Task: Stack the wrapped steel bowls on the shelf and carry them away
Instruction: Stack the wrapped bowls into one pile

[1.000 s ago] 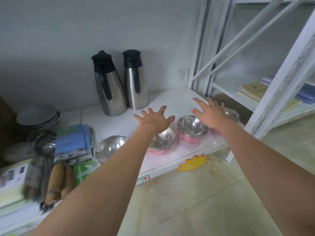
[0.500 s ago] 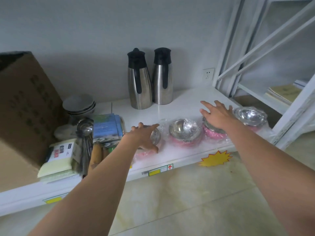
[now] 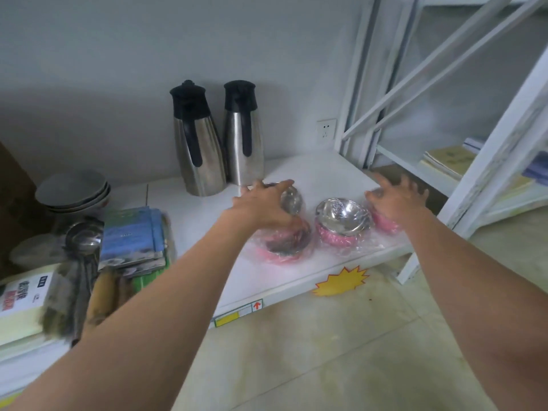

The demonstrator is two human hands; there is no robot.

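Observation:
Several steel bowls with pink bases, wrapped in clear film, sit near the front edge of the white shelf [image 3: 296, 280]. My left hand [image 3: 264, 204] grips one wrapped bowl [image 3: 292, 200], tilted, just above another wrapped bowl [image 3: 284, 246]. A third wrapped bowl [image 3: 342, 216] stands upright between my hands. My right hand [image 3: 397, 200] is over the rightmost wrapped bowl [image 3: 384, 225] with fingers spread and hides most of it; I cannot tell whether it grips.
Two steel thermos jugs [image 3: 219, 143] stand behind the bowls by the wall. To the left lie stacked grey dishes [image 3: 74, 188], a ladle [image 3: 83, 240], packets [image 3: 133, 238] and rolling pins. A white rack post [image 3: 498, 161] rises at right. A yellow star sticker [image 3: 341, 281] marks the shelf edge.
My left hand has picked up the leftmost bowl and brought it right, above its neighbour. My right hand has shifted right from one bowl onto the end bowl. The camera has moved too.

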